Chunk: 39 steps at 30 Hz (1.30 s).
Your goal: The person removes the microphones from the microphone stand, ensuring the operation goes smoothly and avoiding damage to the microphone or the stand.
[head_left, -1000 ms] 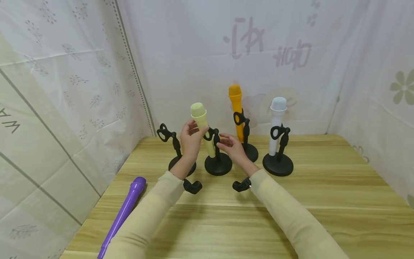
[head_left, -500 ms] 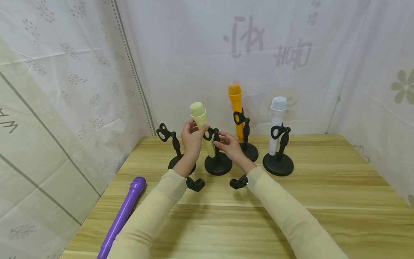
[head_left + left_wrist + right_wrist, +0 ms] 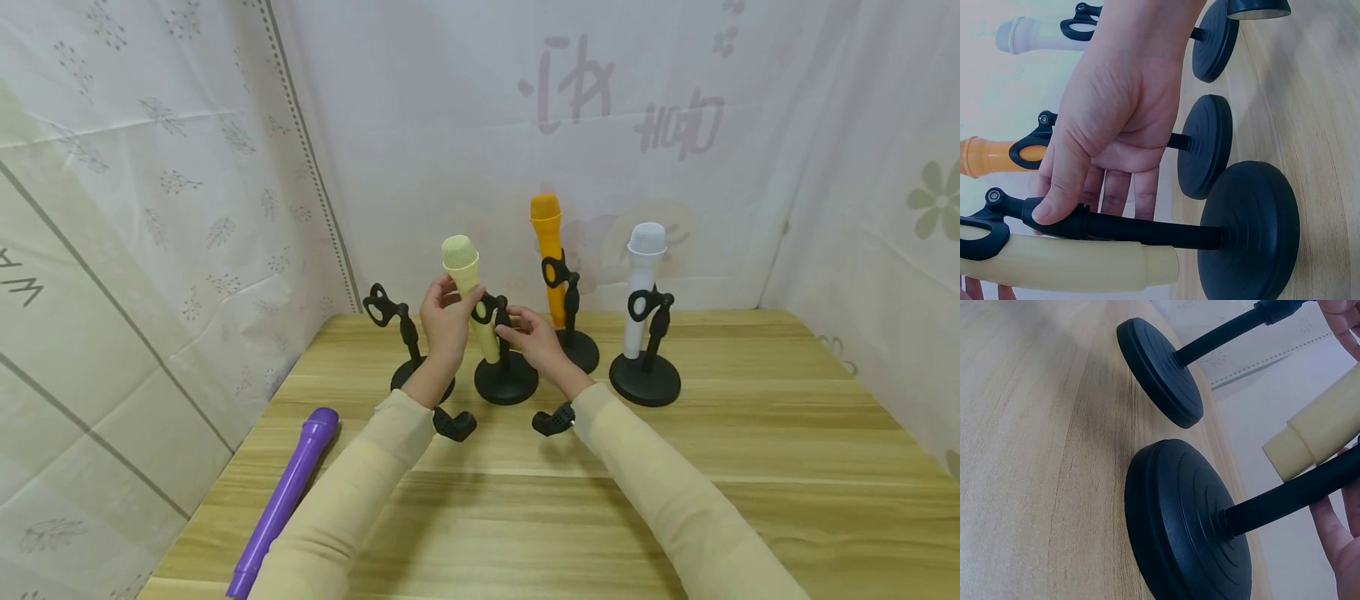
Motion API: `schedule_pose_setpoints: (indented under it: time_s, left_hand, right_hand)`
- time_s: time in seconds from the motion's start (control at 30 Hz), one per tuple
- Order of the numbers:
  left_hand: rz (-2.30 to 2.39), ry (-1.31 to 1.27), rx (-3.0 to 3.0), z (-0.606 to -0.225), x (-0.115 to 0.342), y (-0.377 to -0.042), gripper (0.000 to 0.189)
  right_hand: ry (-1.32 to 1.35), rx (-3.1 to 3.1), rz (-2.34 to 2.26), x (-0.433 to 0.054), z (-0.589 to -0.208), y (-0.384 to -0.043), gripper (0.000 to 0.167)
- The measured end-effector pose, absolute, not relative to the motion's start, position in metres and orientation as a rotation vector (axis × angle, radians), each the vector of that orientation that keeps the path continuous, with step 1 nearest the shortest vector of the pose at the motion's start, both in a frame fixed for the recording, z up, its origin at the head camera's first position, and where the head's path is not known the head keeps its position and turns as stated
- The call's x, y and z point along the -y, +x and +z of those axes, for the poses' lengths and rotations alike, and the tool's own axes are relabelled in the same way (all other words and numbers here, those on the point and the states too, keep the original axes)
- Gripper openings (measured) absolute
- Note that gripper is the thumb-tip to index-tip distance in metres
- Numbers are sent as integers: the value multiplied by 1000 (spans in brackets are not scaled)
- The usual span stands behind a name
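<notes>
A pale yellow microphone [image 3: 460,254] leans in the clip of a black microphone stand [image 3: 506,383], mid-table in the head view. My left hand [image 3: 446,327] holds its upper body, thumb in front by the clip and fingers behind. From the other side my right hand [image 3: 542,343] grips the stand's post; in the left wrist view the thumb [image 3: 1054,203] lies on the post's collar, fingers behind. The microphone's tail end [image 3: 1291,453] hangs clear above the round base [image 3: 1191,531] in the right wrist view.
An unfilled black stand [image 3: 408,333] is left of my left hand. An orange microphone [image 3: 546,225] and a white one [image 3: 645,250] sit in stands behind and to the right. A purple microphone [image 3: 288,483] lies beside my left sleeve. Patterned curtains border the wooden table [image 3: 750,467].
Both wrists have shifted slightly inward since a second ago, the right hand a little leftward along the post. The yellow microphone and its stand stay practically in place.
</notes>
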<state>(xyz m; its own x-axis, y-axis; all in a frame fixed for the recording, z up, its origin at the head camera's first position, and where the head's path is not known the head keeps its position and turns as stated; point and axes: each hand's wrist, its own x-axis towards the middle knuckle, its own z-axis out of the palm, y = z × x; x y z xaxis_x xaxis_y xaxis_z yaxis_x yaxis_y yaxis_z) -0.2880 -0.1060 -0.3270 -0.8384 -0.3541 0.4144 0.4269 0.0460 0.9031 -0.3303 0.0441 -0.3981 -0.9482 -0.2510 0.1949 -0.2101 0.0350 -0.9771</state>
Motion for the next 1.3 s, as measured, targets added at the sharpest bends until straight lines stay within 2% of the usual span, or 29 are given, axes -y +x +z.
schedule_pose_setpoints:
  time_s: [0.73, 1.3]
  left_hand:
    - [-1857, -90, 1795, -319, 105, -290, 41]
    - [-1983, -168, 1791, -312, 101, -274, 38]
  right_hand:
    - [-505, -2251, -2137, -48, -388, -326, 41]
    - [-443, -2325, -2153, -62, -378, -295, 46]
